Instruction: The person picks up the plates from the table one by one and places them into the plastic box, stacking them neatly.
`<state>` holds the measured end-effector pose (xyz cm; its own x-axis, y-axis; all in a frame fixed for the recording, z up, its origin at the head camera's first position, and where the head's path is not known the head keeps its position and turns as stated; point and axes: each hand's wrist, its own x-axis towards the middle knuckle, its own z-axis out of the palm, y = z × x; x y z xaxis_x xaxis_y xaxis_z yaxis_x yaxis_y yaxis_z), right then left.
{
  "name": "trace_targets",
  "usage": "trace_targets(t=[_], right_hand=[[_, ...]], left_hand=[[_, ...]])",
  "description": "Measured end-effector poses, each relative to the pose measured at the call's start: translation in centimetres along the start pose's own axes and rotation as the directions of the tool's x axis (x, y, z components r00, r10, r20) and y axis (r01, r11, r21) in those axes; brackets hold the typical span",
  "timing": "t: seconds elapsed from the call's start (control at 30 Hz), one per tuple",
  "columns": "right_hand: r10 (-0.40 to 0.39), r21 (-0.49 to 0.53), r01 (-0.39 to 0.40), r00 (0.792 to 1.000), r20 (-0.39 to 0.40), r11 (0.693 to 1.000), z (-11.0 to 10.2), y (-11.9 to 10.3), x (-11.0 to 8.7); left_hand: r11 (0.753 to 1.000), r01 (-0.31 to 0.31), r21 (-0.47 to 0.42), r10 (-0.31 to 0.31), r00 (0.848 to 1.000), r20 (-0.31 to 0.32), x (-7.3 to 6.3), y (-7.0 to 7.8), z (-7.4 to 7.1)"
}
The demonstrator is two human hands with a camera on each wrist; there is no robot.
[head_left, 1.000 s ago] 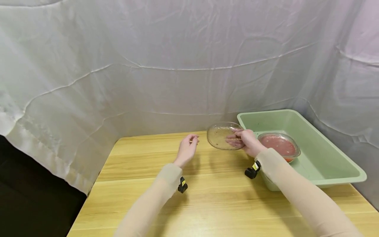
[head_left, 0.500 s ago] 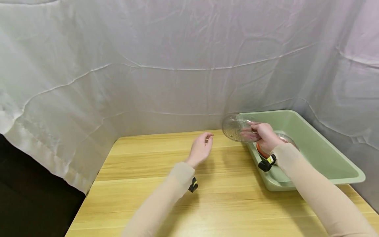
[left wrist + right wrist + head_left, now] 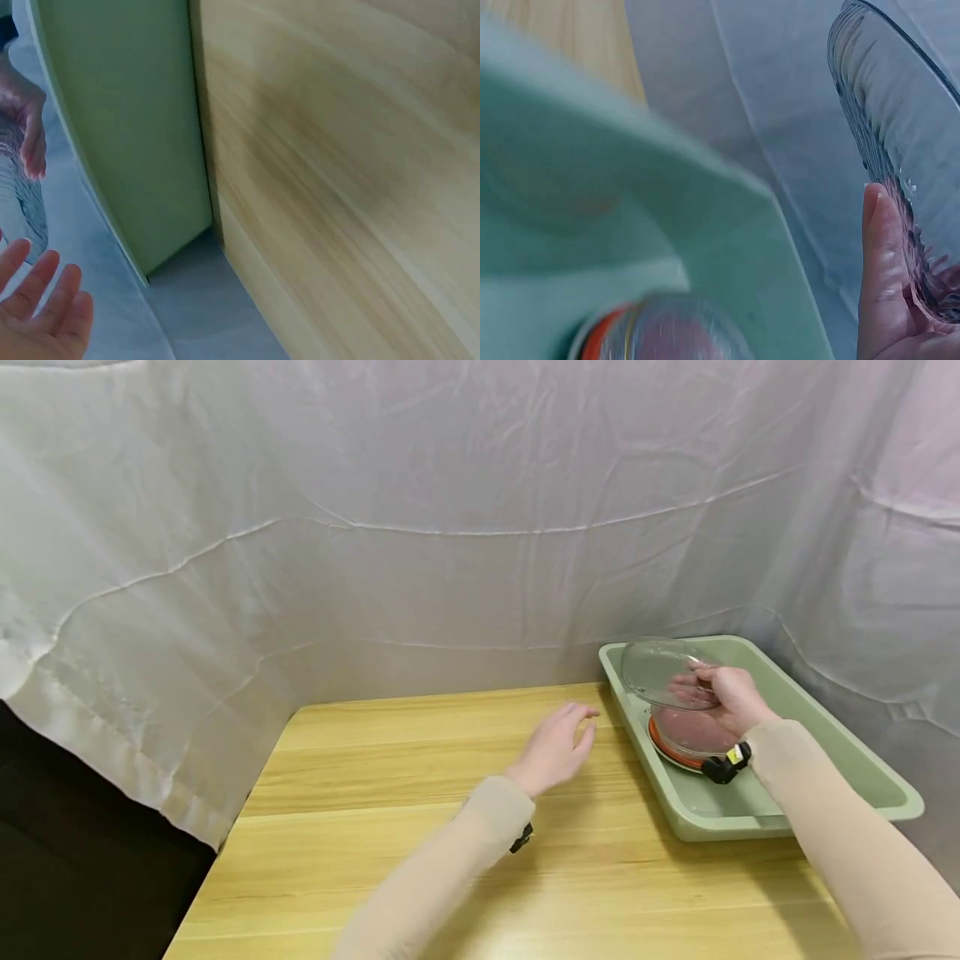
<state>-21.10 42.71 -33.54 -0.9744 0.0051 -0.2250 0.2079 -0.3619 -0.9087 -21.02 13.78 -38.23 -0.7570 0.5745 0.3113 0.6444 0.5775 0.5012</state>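
My right hand [image 3: 738, 700] grips a clear, textured glass dish [image 3: 647, 673] by its near right edge, with the fingers showing through the glass. The dish is held tilted above a pale green tub [image 3: 825, 760]. Under it, inside the tub, sits a stack with an orange-red dish [image 3: 662, 745] below and a clear glass dish [image 3: 693, 731] on top; the right hand and held dish partly hide this stack. My left hand [image 3: 553, 747] hovers empty over the table, left of the tub, its fingers relaxed. In the left wrist view, the left fingers [image 3: 64, 300] are spread loosely apart from the dish.
The tub stands at the right end of the wooden table [image 3: 360, 777], its near wall close to the right forearm. A grey-white curtain [image 3: 450, 593] hangs behind the table and along both sides. A dark area [image 3: 82, 843] lies beyond the left table edge.
My right hand has carried the glass dish rightward, from over the table to over the tub. The left hand has followed to the right, its fingers more extended.
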Motion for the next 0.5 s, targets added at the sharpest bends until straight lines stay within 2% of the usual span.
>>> trace_targets(t=[0.13, 0.23, 0.37, 0.5], right_hand=[[-0.012, 0.046, 0.013, 0.999, -0.035, 0.999, -2.2, 0.1, -0.1], [-0.012, 0.078, 0.017, 0.998, -0.069, 0.997, -3.7, 0.4, -0.2], [-0.018, 0.096, 0.026, 0.996, -0.085, 0.995, -5.3, 0.8, -0.3], [-0.035, 0.077, 0.044, 0.994, -0.106, 0.996, -6.3, 1.2, -0.4]], left_hand=[[0.991, -0.093, 0.093, 0.089, 0.995, 0.047, 0.0, 1.1, 0.9], [0.973, -0.169, 0.157, 0.159, 0.984, 0.076, -0.2, 1.9, 1.6], [0.931, -0.273, 0.24, 0.256, 0.961, 0.101, -0.3, 2.8, 2.7], [0.889, -0.35, 0.296, 0.325, 0.937, 0.131, -0.4, 3.5, 3.8]])
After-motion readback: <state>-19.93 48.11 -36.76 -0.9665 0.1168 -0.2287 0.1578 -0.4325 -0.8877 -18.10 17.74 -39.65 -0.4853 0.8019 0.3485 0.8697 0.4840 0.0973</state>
